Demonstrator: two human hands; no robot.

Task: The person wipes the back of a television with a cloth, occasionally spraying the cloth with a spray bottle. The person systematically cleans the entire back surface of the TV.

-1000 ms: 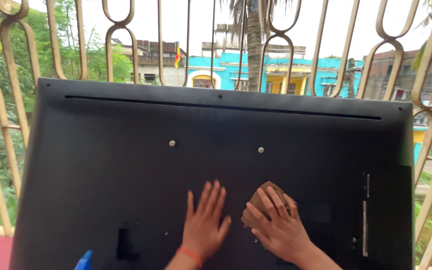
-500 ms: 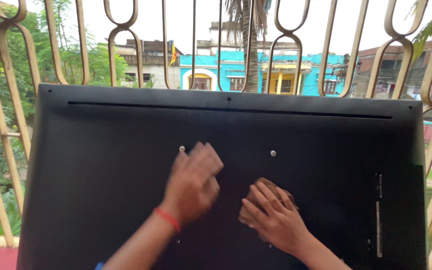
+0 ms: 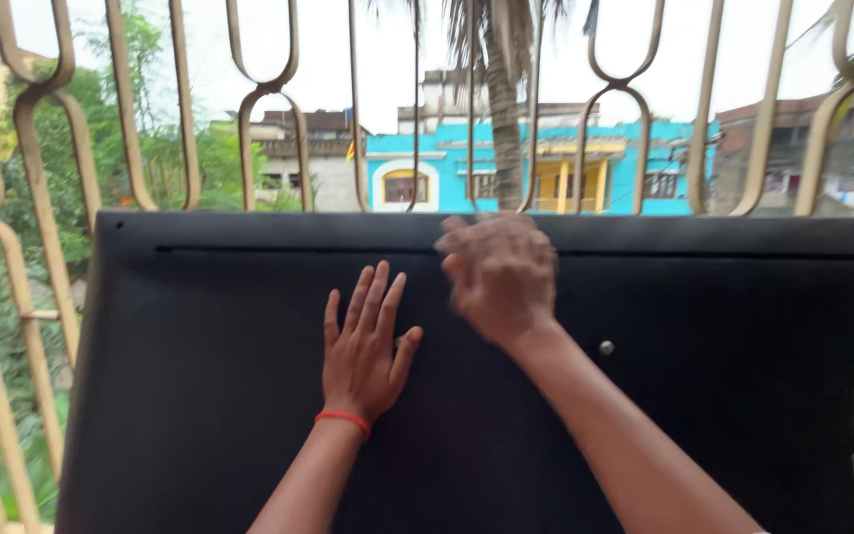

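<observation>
Leaning your flat, spread left hand (image 3: 363,346) on the black panel (image 3: 200,396) propped against the grille (image 3: 42,198), while your blurred right hand (image 3: 499,277), grip unreadable, presses its upper edge, risks tipping it.

I see a matte black panel (image 3: 200,396), a thin red band (image 3: 342,419) on my left wrist, beige curved bars (image 3: 46,198), and a turquoise-and-yellow house (image 3: 585,163) beyond.

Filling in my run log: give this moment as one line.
left hand: flat, fingers spread, on black panel | right hand: blurred near panel's top edge, grip unclear | behind: window grille
</observation>
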